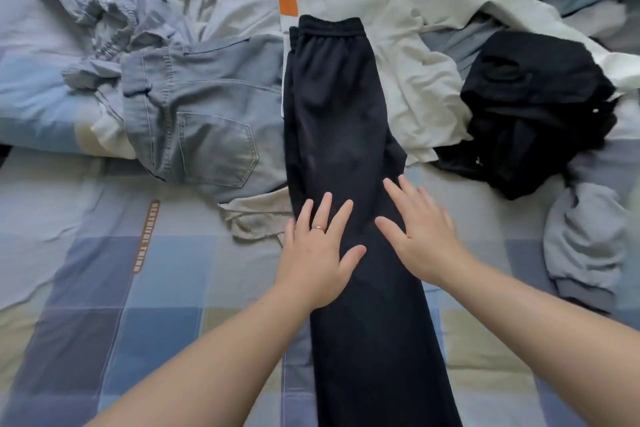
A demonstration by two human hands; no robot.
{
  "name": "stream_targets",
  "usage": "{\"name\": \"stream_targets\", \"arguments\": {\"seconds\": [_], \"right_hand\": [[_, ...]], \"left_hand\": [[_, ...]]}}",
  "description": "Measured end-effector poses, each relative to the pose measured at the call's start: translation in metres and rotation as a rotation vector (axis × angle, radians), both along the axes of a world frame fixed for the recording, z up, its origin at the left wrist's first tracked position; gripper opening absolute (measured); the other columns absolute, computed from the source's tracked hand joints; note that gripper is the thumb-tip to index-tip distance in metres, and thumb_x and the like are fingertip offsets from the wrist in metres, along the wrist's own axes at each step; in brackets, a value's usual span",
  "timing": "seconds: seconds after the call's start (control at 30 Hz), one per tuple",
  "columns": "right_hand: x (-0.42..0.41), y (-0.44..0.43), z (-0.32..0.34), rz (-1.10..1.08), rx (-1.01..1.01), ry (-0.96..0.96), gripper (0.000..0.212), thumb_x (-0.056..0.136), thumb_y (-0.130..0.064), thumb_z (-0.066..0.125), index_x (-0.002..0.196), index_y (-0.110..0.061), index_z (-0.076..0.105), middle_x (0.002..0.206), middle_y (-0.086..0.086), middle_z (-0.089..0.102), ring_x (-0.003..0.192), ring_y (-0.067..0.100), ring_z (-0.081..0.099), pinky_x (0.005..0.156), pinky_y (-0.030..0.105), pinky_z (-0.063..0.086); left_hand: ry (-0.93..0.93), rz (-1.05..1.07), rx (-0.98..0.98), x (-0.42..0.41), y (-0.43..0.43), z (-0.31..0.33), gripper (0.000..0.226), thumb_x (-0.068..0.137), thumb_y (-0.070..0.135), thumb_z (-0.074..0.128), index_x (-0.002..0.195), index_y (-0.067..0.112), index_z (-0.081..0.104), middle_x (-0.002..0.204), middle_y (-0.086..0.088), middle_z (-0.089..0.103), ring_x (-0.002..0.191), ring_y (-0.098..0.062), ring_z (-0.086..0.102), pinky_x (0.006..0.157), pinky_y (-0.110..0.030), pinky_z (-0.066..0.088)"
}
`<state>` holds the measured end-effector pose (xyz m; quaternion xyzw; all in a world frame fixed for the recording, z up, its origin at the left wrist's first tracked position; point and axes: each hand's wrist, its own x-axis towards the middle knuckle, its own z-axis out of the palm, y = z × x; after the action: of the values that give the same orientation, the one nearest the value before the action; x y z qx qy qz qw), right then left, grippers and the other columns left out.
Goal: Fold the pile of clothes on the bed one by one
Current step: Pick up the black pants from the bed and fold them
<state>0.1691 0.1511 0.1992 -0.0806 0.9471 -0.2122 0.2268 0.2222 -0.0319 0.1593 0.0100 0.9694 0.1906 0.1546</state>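
Observation:
A pair of dark navy trousers (341, 121) lies stretched out lengthwise down the middle of the bed, legs laid one on the other, elastic waistband at the far end. My left hand (317, 253) lies flat with spread fingers on the trousers' left edge, about halfway along. My right hand (420, 236) is spread flat over the right edge beside it. Neither hand grips the cloth. The leg ends run out of view at the bottom.
Light blue jeans (204, 114) lie crumpled left of the trousers. A white garment (412, 80) with an orange patch lies behind and to the right. A black garment (533, 107) and a grey one (585, 239) lie at the right. The checked bed sheet (138, 288) shows in front.

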Motion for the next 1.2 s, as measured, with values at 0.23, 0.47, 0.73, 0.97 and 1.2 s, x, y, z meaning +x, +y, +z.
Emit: {"name": "stream_targets", "arguments": {"seconds": [0.23,0.47,0.73,0.97,1.2], "right_hand": [[0.148,0.089,-0.04,0.047,0.019,-0.096,0.064,0.104,-0.051,0.034,0.159,-0.041,0.005,0.168,-0.015,-0.002,0.155,0.016,-0.003,0.124,0.047,0.007],[0.273,0.164,-0.106,-0.031,-0.024,-0.241,0.065,0.102,-0.051,0.039,0.16,-0.033,0.016,0.167,-0.009,0.015,0.154,0.019,0.011,0.122,0.053,0.018],[0.326,0.192,-0.167,-0.22,-0.106,-0.374,0.057,0.097,-0.04,0.057,0.15,-0.028,0.038,0.13,-0.004,0.06,0.119,0.021,0.058,0.097,0.039,0.047],[0.334,0.194,-0.183,-0.325,-0.062,-0.391,0.025,0.099,-0.032,0.055,0.11,-0.011,0.066,0.107,0.004,0.07,0.1,0.03,0.062,0.087,0.041,0.05],[0.347,0.219,-0.18,-0.37,-0.015,-0.34,0.015,0.098,-0.028,0.057,0.101,-0.013,0.058,0.097,0.002,0.062,0.097,0.029,0.057,0.076,0.036,0.041]], "left_hand": [[-0.178,0.02,-0.045,0.158,0.068,-0.024,0.07,0.101,0.063,0.028,0.16,0.04,-0.003,0.169,0.004,-0.012,0.155,-0.024,-0.012,0.124,-0.048,0.006],[-0.372,0.245,-0.002,0.328,0.117,-0.064,0.072,0.101,0.058,0.039,0.161,0.034,0.006,0.17,0.002,-0.003,0.155,-0.026,-0.002,0.122,-0.045,0.014],[-0.271,0.943,0.422,0.381,0.132,-0.128,0.07,0.098,0.036,0.061,0.155,0.015,0.028,0.156,-0.005,0.041,0.141,-0.025,0.042,0.112,-0.038,0.036],[-0.27,1.076,0.497,0.39,0.139,-0.14,0.033,0.103,0.037,0.049,0.12,0.01,0.059,0.116,-0.002,0.065,0.109,-0.026,0.059,0.092,-0.038,0.046],[-0.383,1.014,0.404,0.39,0.146,-0.135,0.036,0.099,0.04,0.055,0.124,0.014,0.054,0.122,-0.004,0.064,0.114,-0.029,0.059,0.095,-0.04,0.047]]}}
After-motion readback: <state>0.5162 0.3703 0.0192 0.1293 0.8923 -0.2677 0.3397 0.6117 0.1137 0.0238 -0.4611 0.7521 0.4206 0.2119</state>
